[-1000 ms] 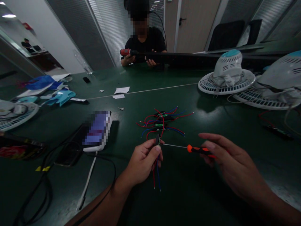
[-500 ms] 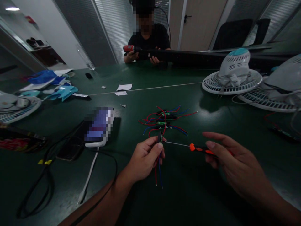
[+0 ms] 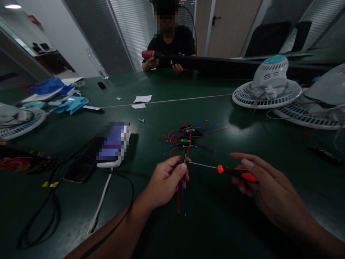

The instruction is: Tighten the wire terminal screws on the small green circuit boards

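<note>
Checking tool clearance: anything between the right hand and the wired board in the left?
Only the screwdriver in the right hand; it spans the gap to the wired board in the left hand. Nothing else visible intervenes; the other boards lie beyond.

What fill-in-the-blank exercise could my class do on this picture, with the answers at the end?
The left hand grips a small circuit board; a red wire and a ____ wire trail below that hand.
The right hand is at the orange-and-black handle of a ____.
Across the table, another person holds a power tool with a ____ body.
Missing words: blue; screwdriver; red.
</note>
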`<state>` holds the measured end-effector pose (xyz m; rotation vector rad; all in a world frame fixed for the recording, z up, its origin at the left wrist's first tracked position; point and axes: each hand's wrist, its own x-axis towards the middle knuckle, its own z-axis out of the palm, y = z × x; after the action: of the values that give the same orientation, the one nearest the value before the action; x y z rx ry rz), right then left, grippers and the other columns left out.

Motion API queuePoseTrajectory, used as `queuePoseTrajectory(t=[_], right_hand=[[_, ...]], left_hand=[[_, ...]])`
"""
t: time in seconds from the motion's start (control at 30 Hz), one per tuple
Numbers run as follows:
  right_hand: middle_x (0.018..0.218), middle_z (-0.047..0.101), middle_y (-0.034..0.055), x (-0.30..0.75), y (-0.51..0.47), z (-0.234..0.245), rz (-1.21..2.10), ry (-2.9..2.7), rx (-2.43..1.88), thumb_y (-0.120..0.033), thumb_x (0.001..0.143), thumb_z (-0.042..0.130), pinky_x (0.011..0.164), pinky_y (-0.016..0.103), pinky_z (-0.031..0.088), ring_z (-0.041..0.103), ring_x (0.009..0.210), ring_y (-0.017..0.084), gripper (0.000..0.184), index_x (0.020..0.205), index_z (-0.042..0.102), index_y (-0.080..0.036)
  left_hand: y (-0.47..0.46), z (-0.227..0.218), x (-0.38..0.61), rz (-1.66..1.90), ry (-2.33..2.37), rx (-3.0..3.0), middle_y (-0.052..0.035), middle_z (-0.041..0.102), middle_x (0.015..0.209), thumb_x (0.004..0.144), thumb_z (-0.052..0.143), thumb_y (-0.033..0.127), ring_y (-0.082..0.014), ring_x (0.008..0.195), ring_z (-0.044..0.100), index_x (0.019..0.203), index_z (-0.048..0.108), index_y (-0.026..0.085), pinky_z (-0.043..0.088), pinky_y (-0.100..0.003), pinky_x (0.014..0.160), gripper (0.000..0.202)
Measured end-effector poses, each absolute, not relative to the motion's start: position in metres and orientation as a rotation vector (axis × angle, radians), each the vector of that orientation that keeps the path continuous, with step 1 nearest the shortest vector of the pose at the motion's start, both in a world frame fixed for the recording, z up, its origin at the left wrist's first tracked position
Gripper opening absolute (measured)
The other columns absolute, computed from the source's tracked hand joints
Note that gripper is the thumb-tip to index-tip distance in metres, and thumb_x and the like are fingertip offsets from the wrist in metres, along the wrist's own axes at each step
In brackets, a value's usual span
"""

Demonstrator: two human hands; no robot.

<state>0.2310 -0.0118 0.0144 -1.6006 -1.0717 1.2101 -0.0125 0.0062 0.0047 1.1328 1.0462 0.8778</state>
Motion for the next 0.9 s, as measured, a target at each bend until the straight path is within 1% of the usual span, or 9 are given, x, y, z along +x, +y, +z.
queuePoseTrajectory(t=[0.07,0.1,0.17,0.23,0.4,0.6,0.77,0.83,0.9], right_hand=[[0.055,0.064,-0.0001,0.2306,-0.0107,0.016,1.219,-1.113,-1.69,-0.069,0.088,0.053,0.042,0.028,0.042,0.056,0.047,0.017,0.06,0.121,0.07,-0.022],[0.051,0.062,-0.0009,0.2303,-0.0103,0.0168,1.206,-1.131,-1.723,-0.07,0.089,0.051,0.041,0.027,0.041,0.054,0.044,0.016,0.062,0.121,0.07,-0.021],[0.049,0.061,-0.0015,0.2297,-0.01,0.018,1.173,-1.147,-1.732,-0.068,0.088,0.056,0.04,0.027,0.04,0.052,0.042,0.015,0.06,0.119,0.071,-0.019],[0.053,0.063,-0.0007,0.2295,-0.0099,0.0177,1.165,-1.136,-1.683,-0.065,0.084,0.065,0.042,0.027,0.043,0.055,0.046,0.016,0.057,0.118,0.071,-0.019],[0.078,0.069,0.0015,0.2315,-0.0101,0.0128,1.142,-1.089,-1.584,-0.056,0.075,0.078,0.054,0.029,0.05,0.061,0.062,0.016,0.055,0.117,0.069,-0.022],[0.081,0.068,0.0011,0.2322,-0.0111,0.0131,1.171,-1.05,-1.537,-0.052,0.072,0.082,0.06,0.032,0.05,0.061,0.066,0.017,0.053,0.115,0.068,-0.024],[0.093,0.07,0.004,0.2309,-0.0119,0.0146,1.122,-1.055,-1.548,-0.047,0.067,0.086,0.072,0.036,0.051,0.065,0.085,0.023,0.052,0.112,0.07,-0.025],[0.095,0.07,0.0043,0.2305,-0.0124,0.0144,1.116,-1.099,-1.55,-0.047,0.069,0.085,0.07,0.035,0.051,0.066,0.084,0.023,0.051,0.112,0.07,-0.026],[0.093,0.071,0.0041,0.23,-0.0126,0.0151,1.156,-1.132,-1.544,-0.054,0.075,0.079,0.059,0.032,0.049,0.064,0.071,0.019,0.051,0.116,0.068,-0.026]], left_hand=[[0.0064,0.0045,-0.013,0.872,1.05,1.142,0.0014,0.06,0.068,0.09,0.06,0.038,-0.007,0.049,0.053,0.111,0.063,0.011,0.035,-0.016,0.042,0.035],[0.0065,0.0042,-0.0133,0.87,1.049,1.148,0.0013,0.06,0.068,0.09,0.06,0.038,-0.0072,0.049,0.054,0.112,0.062,0.011,0.035,-0.016,0.042,0.034],[0.0066,0.0037,-0.0138,0.868,1.05,1.157,0.0014,0.06,0.068,0.09,0.059,0.038,-0.0071,0.049,0.054,0.112,0.062,0.011,0.035,-0.016,0.042,0.034],[0.0068,0.0034,-0.0139,0.868,1.055,1.158,0.0015,0.06,0.068,0.09,0.059,0.038,-0.0069,0.049,0.053,0.111,0.062,0.011,0.035,-0.016,0.042,0.034],[0.0074,0.0039,-0.0136,0.868,1.048,1.164,0.0014,0.06,0.068,0.09,0.059,0.038,-0.007,0.049,0.053,0.111,0.062,0.011,0.035,-0.017,0.042,0.034],[0.0077,0.0034,-0.0146,0.866,1.052,1.171,0.0017,0.06,0.069,0.091,0.058,0.038,-0.0071,0.05,0.054,0.106,0.062,0.012,0.035,-0.017,0.042,0.03],[0.0073,0.0052,-0.0136,0.863,1.059,1.166,0.0019,0.059,0.068,0.089,0.059,0.039,-0.007,0.049,0.053,0.101,0.062,0.013,0.035,-0.017,0.042,0.029],[0.0073,0.0059,-0.013,0.863,1.066,1.159,0.0019,0.06,0.068,0.089,0.06,0.04,-0.0071,0.049,0.053,0.101,0.062,0.013,0.035,-0.017,0.042,0.03],[0.0073,0.0057,-0.0129,0.869,1.065,1.146,0.0018,0.06,0.068,0.089,0.061,0.041,-0.0072,0.049,0.053,0.104,0.063,0.013,0.035,-0.017,0.042,0.032]])
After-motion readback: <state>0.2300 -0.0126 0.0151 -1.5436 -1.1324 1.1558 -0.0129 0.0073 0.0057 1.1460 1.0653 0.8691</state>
